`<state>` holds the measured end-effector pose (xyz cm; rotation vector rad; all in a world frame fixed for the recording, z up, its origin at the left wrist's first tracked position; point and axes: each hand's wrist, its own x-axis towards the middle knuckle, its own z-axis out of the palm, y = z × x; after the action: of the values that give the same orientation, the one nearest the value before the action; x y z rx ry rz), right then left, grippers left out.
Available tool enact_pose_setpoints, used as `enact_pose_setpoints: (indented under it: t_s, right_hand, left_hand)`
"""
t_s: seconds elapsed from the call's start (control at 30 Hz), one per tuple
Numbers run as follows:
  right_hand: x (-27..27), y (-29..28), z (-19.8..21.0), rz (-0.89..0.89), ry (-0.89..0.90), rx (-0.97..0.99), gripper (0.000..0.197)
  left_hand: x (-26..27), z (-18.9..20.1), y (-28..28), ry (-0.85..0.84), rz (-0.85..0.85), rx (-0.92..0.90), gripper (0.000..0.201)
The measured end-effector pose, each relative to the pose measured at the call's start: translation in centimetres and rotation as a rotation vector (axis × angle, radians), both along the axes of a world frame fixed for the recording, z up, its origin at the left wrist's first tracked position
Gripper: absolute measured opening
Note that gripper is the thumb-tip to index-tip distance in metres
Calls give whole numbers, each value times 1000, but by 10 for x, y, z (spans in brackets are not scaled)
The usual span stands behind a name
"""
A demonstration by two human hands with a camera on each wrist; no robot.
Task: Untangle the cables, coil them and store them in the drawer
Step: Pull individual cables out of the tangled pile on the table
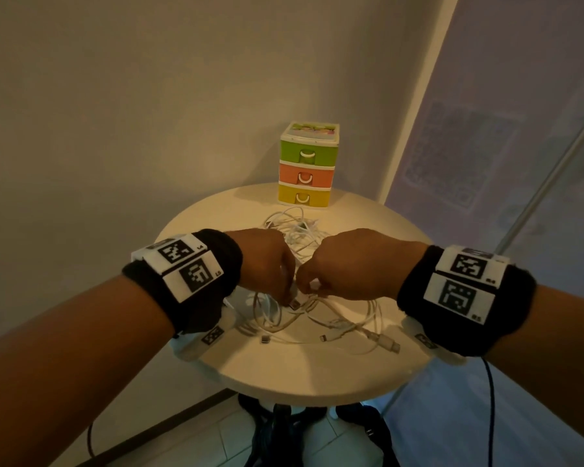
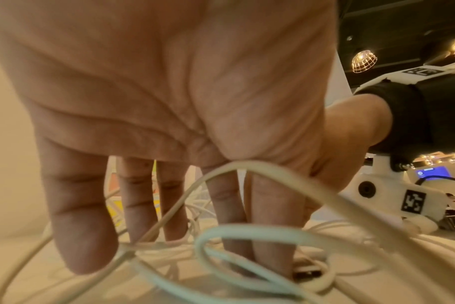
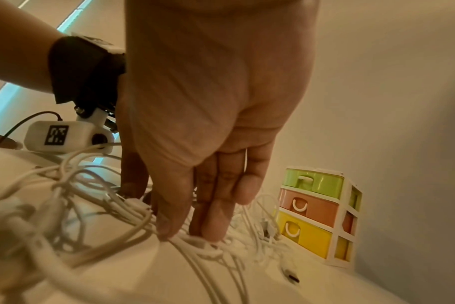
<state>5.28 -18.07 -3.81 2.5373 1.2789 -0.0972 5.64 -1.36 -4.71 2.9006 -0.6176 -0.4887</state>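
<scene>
A tangle of white cables (image 1: 334, 325) lies on the near half of the round cream table (image 1: 300, 372). A second white bundle (image 1: 297, 230) lies farther back, in front of the small drawer unit (image 1: 307, 166). My hands meet over the near tangle, fingers pointing down. My left hand (image 1: 285, 291) pinches a cable by its plug (image 1: 294, 303) between thumb and index finger, also seen in the left wrist view (image 2: 255, 265). My right hand (image 1: 305, 288) pinches a white cable strand right beside it, thumb against fingers (image 3: 189, 232). Loops of cable (image 2: 247, 232) rise around both hands.
The unit's green drawer (image 3: 312, 181), orange drawer (image 3: 307, 205) and yellow drawer (image 3: 301, 232) are all shut. It stands at the table's back edge, near the wall corner. Loose plugs (image 1: 324, 338) lie towards the front rim. Dark cords hang below the table.
</scene>
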Motion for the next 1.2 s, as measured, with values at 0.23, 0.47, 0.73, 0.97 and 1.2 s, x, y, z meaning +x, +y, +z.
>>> enact_pose_setpoints:
  t_s: [0.23, 0.47, 0.73, 0.97, 1.2]
  right_hand:
    - [6, 4, -7, -65, 84, -52, 23]
    - [8, 1, -15, -82, 178, 40, 19]
    - [11, -16, 2, -114, 208, 334, 16]
    - [22, -22, 15, -326, 288, 802, 16]
    - [11, -12, 46, -353, 421, 1459, 22]
  left_hand:
    - [-3, 3, -9, 63, -19, -27, 22]
    - [-1, 0, -11, 28, 8, -8, 17]
    - [1, 13, -6, -122, -29, -42, 19]
    - [-1, 39, -5, -361, 10, -373, 16]
    - [5, 40, -27, -47, -49, -795, 32]
